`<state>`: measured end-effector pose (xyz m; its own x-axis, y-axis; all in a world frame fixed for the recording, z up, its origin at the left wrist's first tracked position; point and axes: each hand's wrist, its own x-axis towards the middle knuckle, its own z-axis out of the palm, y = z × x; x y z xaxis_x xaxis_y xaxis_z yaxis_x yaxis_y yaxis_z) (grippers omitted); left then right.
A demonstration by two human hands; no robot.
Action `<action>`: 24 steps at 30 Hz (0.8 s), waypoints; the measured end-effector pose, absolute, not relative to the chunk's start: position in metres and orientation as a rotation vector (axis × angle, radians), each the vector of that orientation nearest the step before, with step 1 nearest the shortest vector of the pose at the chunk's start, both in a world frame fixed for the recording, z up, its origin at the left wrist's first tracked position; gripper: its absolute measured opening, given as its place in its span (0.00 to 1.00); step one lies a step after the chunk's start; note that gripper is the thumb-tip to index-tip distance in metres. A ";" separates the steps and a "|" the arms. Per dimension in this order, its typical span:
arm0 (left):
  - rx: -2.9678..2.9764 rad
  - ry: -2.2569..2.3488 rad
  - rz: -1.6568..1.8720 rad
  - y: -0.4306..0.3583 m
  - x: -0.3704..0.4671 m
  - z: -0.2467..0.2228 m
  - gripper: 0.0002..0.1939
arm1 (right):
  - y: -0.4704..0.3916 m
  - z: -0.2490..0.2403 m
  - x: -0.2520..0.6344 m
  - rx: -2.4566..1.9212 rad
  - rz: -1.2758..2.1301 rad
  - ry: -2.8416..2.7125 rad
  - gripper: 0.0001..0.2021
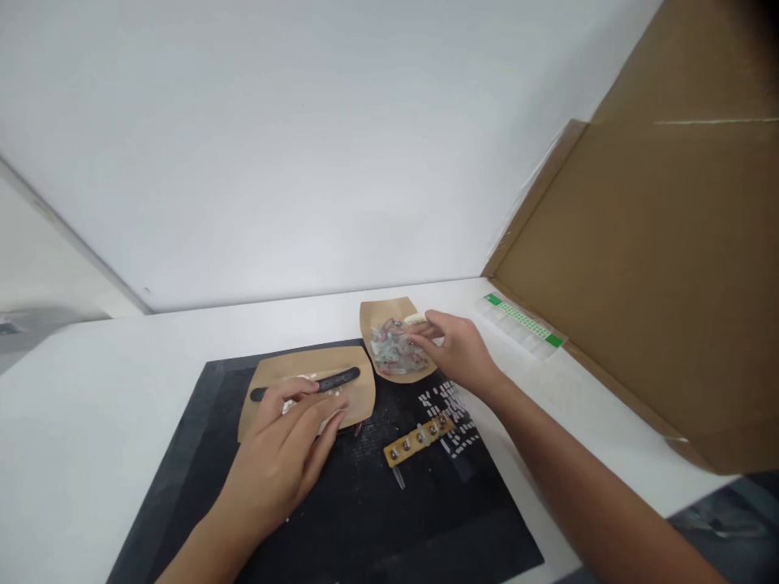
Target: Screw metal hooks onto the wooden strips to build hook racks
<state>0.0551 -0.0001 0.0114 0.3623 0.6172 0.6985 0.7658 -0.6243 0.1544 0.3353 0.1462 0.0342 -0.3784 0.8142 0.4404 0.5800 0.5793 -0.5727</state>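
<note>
My left hand rests over the left tan paper tray, its fingers stretched out and slightly apart. Under the fingers lies a dark nail file, and small white pieces are scattered around it. My right hand is over the second tan tray, thumb and fingers drawn together near its contents. A pale whitish piece shows at the fingertips; I cannot tell whether it is held or worn. That tray is heaped with clear and reddish nail-like plastic pieces.
A yellow strip with several metal studs lies on the black mat, a clear piece beside it. Rows of small whitish pieces lie to its right. A clear case with a green label sits near the cardboard wall.
</note>
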 end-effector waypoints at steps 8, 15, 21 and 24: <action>-2.424 -1.249 -1.102 0.003 0.050 0.004 0.17 | 0.152 0.032 0.341 -1.156 0.351 -2.076 0.14; -2.412 -1.378 -1.105 0.004 0.050 -0.005 0.37 | 0.153 0.035 0.348 -1.137 0.315 -2.179 0.08; -2.488 -1.286 -0.995 0.000 0.053 0.008 0.38 | 0.153 0.032 0.352 -1.112 0.258 -2.238 0.14; -2.586 -1.152 -0.975 -0.001 0.055 0.019 0.22 | 0.153 0.029 0.352 -1.073 0.192 -2.299 0.16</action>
